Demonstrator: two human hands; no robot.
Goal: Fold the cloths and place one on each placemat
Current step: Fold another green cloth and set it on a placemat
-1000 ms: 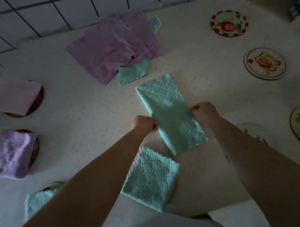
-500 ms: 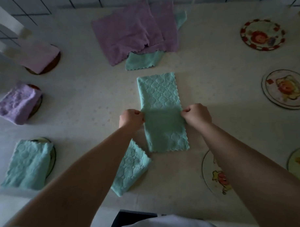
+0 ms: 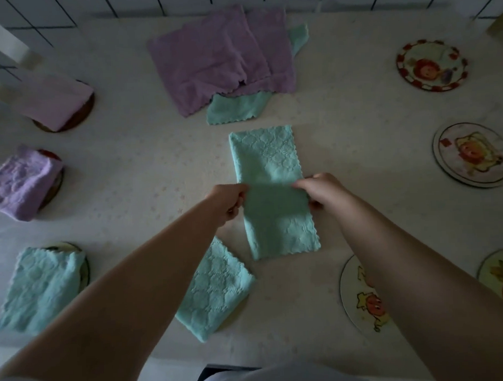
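Note:
A teal cloth (image 3: 268,161), folded into a long strip, lies flat in the middle of the table. My left hand (image 3: 226,201) pinches its left edge at mid-length and my right hand (image 3: 320,190) pinches the right edge opposite. A folded teal cloth (image 3: 216,288) lies on a placemat just below my left forearm. At the left, folded cloths cover three placemats: pink (image 3: 53,101), purple (image 3: 20,182) and teal (image 3: 40,289). Bare picture placemats lie at the right (image 3: 431,65), (image 3: 471,155), (image 3: 362,297) and at the frame's right edge (image 3: 501,275).
A pile of unfolded purple cloths (image 3: 220,60) sits at the back of the table with a teal cloth (image 3: 236,108) poking out from under it. A tiled wall (image 3: 181,1) runs behind. The table's near edge (image 3: 165,361) is close to my body.
The view has tilted and shifted, bringing the left placemats into sight. Both hands stay on the strip's edges at mid-length; the strip now lies straighter on the table.

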